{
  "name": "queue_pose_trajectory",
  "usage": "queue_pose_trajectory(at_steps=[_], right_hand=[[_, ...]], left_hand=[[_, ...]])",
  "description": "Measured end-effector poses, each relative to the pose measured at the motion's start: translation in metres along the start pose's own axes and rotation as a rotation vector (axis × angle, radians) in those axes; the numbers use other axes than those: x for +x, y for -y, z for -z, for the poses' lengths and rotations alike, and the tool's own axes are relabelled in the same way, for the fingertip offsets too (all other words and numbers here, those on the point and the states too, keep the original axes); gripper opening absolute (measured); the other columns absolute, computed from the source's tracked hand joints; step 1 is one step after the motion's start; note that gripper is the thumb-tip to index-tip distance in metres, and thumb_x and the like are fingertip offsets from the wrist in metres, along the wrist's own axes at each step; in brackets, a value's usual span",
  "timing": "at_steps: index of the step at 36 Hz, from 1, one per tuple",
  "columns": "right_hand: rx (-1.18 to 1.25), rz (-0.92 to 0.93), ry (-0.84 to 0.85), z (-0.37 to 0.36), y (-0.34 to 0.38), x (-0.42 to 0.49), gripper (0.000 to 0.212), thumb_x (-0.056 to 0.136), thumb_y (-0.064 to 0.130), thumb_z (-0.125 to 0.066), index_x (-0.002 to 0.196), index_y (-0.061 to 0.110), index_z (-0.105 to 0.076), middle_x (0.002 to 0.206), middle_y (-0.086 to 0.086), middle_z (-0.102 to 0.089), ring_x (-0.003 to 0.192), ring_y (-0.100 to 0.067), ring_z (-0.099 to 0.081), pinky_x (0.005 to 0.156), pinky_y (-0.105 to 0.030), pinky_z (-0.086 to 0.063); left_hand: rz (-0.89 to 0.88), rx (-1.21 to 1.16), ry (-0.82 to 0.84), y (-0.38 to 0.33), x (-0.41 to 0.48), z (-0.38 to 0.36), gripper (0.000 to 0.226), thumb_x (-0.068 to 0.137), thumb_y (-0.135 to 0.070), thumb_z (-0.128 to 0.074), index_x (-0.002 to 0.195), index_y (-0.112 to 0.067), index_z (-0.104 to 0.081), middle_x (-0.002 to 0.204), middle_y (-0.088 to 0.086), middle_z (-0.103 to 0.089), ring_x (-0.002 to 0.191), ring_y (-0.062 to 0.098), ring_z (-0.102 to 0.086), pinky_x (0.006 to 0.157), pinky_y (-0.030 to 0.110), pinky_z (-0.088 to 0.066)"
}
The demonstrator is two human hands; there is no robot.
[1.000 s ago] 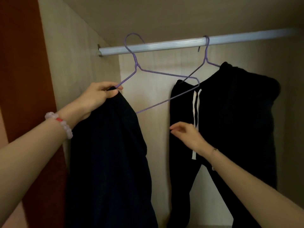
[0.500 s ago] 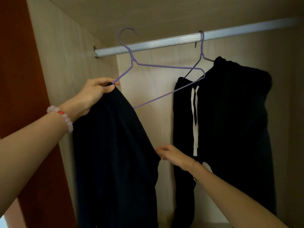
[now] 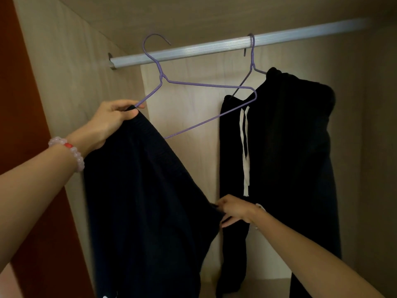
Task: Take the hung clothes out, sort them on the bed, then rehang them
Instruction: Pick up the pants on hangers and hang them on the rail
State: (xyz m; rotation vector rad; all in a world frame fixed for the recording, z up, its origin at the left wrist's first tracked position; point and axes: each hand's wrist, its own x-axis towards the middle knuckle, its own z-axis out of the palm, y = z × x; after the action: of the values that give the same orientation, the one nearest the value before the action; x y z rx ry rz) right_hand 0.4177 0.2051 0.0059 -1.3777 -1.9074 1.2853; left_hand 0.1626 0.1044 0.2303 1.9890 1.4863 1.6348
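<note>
A dark navy garment [image 3: 141, 201] hangs from the left end of a purple wire hanger [image 3: 199, 85], whose hook is raised in front of the silver rail [image 3: 214, 47] rather than resting on it. My left hand [image 3: 111, 121] grips that hanger end and the cloth together. My right hand [image 3: 233, 210] pinches the garment's lower right edge. Black trousers with white drawstrings [image 3: 285, 160] hang on a second purple hanger [image 3: 251, 63] hooked over the rail.
The wardrobe's pale wooden side wall [image 3: 71, 67] stands close on the left, with a red-brown door edge [image 3: 23, 104] beside it. The back panel [image 3: 193, 164] shows between the two garments. The wardrobe floor [image 3: 257, 287] lies below.
My right hand dropped from the trousers' drawstrings down and left to take hold of the navy garment's edge. The hanger in my left hand shifted slightly against the rail.
</note>
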Motion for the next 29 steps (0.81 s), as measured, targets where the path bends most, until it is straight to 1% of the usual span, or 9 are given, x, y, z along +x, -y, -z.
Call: queue_pose_trajectory(at_steps=[2,5,12,16,19,22,24,26,29], right_hand=[[0.064,0.034,-0.069,0.013,0.005,-0.004,0.024,0.094,0.015,-0.053,0.114,0.006,-0.06,0.106,-0.009,-0.068,0.086,-0.018,-0.067,0.077,-0.031,-0.059],[0.181,0.051,-0.172,0.035,0.016,-0.015,0.007,0.094,0.019,-0.053,0.095,0.023,-0.059,0.091,0.002,-0.062,0.079,-0.012,-0.06,0.071,-0.027,-0.053],[0.397,0.163,-0.493,0.091,0.025,-0.041,0.023,0.094,0.02,-0.052,0.11,0.014,-0.066,0.092,-0.002,-0.064,0.088,-0.016,-0.057,0.068,-0.027,-0.045],[0.444,0.275,-0.672,0.119,0.038,-0.065,0.017,0.095,0.018,-0.049,0.097,0.02,-0.065,0.082,0.004,-0.061,0.08,-0.01,-0.053,0.065,-0.024,-0.04],[0.404,0.313,-0.723,0.136,0.044,-0.079,0.02,0.095,0.017,-0.049,0.091,0.021,-0.068,0.081,0.004,-0.063,0.078,-0.01,-0.055,0.064,-0.023,-0.042],[0.34,0.329,-0.76,0.145,0.046,-0.088,0.021,0.095,0.016,-0.049,0.086,0.021,-0.068,0.079,0.004,-0.063,0.073,-0.009,-0.056,0.062,-0.023,-0.043],[0.307,0.361,-0.782,0.147,0.048,-0.093,0.023,0.095,0.015,-0.05,0.081,0.022,-0.067,0.077,0.005,-0.063,0.07,-0.006,-0.056,0.055,-0.017,-0.046],[0.242,0.403,-0.791,0.147,0.053,-0.096,0.021,0.095,0.013,-0.05,0.088,0.016,-0.07,0.077,0.006,-0.064,0.071,-0.004,-0.057,0.048,-0.007,-0.045],[0.174,0.46,-0.765,0.144,0.066,-0.097,0.021,0.093,0.01,-0.053,0.087,0.017,-0.071,0.081,0.005,-0.067,0.077,-0.006,-0.062,0.064,-0.008,-0.05]], left_hand=[[0.006,0.007,0.02,0.006,-0.001,0.004,0.026,0.093,-0.003,-0.053,0.106,-0.02,-0.069,0.113,0.004,-0.059,0.107,0.015,-0.049,0.1,0.026,-0.037],[0.035,0.016,0.067,0.015,-0.002,0.012,0.03,0.093,-0.006,-0.054,0.09,-0.032,-0.068,0.114,0.003,-0.06,0.109,0.016,-0.049,0.103,0.028,-0.036],[0.031,0.057,0.19,0.022,-0.001,0.009,0.025,0.094,-0.004,-0.052,0.107,-0.018,-0.068,0.101,0.006,-0.064,0.091,0.012,-0.055,0.082,0.015,-0.04],[0.037,0.093,0.268,0.03,0.001,-0.002,0.028,0.094,-0.001,-0.052,0.092,-0.025,-0.068,0.067,-0.023,-0.072,0.074,-0.002,-0.062,0.072,0.005,-0.045],[0.005,0.092,0.307,0.034,0.002,-0.015,0.03,0.092,0.003,-0.052,0.087,-0.024,-0.066,0.059,-0.029,-0.068,0.058,-0.016,-0.061,0.062,-0.006,-0.042],[-0.029,0.075,0.346,0.037,0.003,-0.023,0.034,0.092,0.004,-0.052,0.083,-0.026,-0.064,0.057,-0.03,-0.067,0.057,-0.019,-0.059,0.061,-0.007,-0.041],[-0.057,0.096,0.376,0.037,0.003,-0.026,0.041,0.091,0.004,-0.053,0.081,-0.033,-0.067,0.06,-0.031,-0.067,0.06,-0.02,-0.06,0.063,-0.007,-0.041],[-0.103,0.164,0.428,0.036,0.003,-0.028,0.049,0.091,0.003,-0.055,0.078,-0.041,-0.07,0.065,-0.035,-0.068,0.066,-0.022,-0.06,0.067,-0.006,-0.04],[-0.185,0.302,0.52,0.03,0.001,-0.038,0.039,0.093,-0.001,-0.055,0.086,-0.038,-0.065,0.082,-0.033,-0.069,0.08,-0.026,-0.056,0.077,-0.006,-0.037]])
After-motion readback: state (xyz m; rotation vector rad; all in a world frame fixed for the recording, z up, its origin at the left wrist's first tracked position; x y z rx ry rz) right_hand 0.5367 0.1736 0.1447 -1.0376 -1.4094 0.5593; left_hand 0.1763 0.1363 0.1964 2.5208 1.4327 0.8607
